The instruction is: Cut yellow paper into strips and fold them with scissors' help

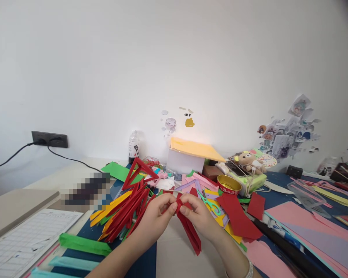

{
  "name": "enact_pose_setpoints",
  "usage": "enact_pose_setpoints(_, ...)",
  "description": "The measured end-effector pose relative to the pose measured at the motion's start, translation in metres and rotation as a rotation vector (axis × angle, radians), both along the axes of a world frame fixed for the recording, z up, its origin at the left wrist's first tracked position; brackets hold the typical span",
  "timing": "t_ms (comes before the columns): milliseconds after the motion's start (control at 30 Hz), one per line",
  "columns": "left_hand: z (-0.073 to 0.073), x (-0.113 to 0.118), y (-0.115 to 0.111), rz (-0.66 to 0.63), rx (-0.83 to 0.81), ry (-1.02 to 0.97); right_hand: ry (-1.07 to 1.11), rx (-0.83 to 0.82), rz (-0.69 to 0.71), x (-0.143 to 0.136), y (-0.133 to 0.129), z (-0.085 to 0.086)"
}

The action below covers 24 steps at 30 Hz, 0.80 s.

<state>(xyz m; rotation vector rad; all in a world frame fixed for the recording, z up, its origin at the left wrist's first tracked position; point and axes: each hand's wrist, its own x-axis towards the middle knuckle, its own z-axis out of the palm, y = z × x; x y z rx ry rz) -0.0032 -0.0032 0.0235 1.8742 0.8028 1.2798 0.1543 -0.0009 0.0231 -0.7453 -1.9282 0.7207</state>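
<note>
Between both hands, above a white board [174,251], is a folded strip of red paper [190,231]. Its long creased end hangs down toward the lower right. My left hand [162,210] pinches the upper end of the strip between thumb and fingers. Close beside it, my right hand [195,212] is closed on the same strip, thumb pressed on the front. The fingers cover much of the pinched part. Left of my hands lies a pile of folded red and yellow paper strips [124,212]. Green-handled scissors [211,204] lie just right of my right hand.
Red paper pieces [237,216] and pink sheets [295,220] cover the right side. A round gold tin [229,183], a plush bear [249,160], a white box [182,160] and a bottle [134,148] stand at the back. A gridded sheet [31,239] lies left.
</note>
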Motion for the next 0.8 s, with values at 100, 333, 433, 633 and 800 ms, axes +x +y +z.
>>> enact_pose_setpoints(100,0.004,0.001,-0.002,-0.024,-0.075,-0.043,0.037,0.001,0.021,-0.001,0.0,-0.002)
enact_pose_setpoints(333,0.001,0.001,-0.004,0.064,0.042,0.023,0.102,0.001,-0.082,-0.009,-0.001,-0.007)
enact_pose_setpoints(433,0.001,0.0,-0.005,0.157,0.184,0.126,0.136,-0.026,-0.129,-0.013,-0.004,-0.009)
enact_pose_setpoints(633,0.001,-0.003,-0.008,0.198,0.319,0.22,0.164,-0.015,-0.212,-0.02,-0.009,-0.009)
enact_pose_setpoints(800,0.0,-0.003,-0.008,0.154,0.348,0.249,0.17,0.01,-0.265,-0.022,-0.011,-0.01)
